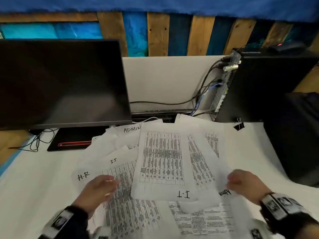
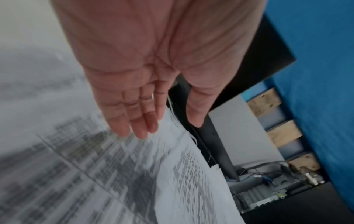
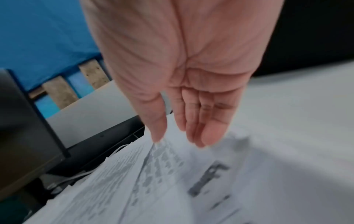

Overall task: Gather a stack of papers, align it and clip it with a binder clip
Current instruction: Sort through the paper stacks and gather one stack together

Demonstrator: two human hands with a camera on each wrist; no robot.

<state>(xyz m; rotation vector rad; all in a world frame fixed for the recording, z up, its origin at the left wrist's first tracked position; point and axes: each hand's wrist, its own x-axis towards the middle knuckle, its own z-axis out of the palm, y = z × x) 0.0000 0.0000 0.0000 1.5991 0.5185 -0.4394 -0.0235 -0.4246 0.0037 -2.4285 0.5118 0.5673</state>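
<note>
Several printed sheets [image 1: 162, 159] lie fanned and overlapping across the white desk, with handwritten labels such as "I.T", "H-R" and "ADMIN". My left hand [image 1: 101, 187] hovers over the left sheets with straight, relaxed fingers [image 2: 138, 127] just above the paper [image 2: 134, 174]. My right hand [image 1: 241, 182] is at the right edge of the spread, fingers [image 3: 208, 133] loose and close to a sheet [image 3: 172, 174], holding nothing. A black binder clip [image 1: 239, 125] rests at the far right beside the computer case.
A dark monitor [image 1: 60, 83] on its stand fills the back left. A black computer case [image 1: 265, 85] with cables stands at the back right. A dark object [image 1: 296, 135] sits at the right desk edge. White desk surface [image 1: 34, 187] borders the papers.
</note>
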